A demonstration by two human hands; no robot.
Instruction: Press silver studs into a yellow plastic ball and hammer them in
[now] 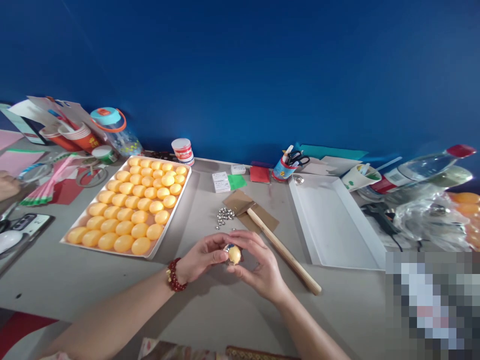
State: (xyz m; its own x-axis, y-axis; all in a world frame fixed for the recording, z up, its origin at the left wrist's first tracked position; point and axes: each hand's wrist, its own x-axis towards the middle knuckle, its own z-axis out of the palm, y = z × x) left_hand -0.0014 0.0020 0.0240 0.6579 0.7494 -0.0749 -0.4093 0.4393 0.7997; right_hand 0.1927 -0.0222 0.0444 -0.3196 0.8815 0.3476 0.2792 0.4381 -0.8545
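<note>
Both hands meet over the front middle of the table around one small orange ball with shiny silver patches on its rim. My left hand, a dark red bead bracelet on its wrist, pinches the ball's left side with thumb and fingers. From the right, my right hand curls its fingers and thumb about the same ball. Small silver beads or bells lie in a loose heap just beyond the hands. A hammer with a wooden handle rests to the right, its head on a brown card.
On the left is a white tray of orange balls in rows. A shallow white box stands right, with a glue gun beyond it. Small white boxes, a pen cup and a tub line the back. Another person's hand shows far left.
</note>
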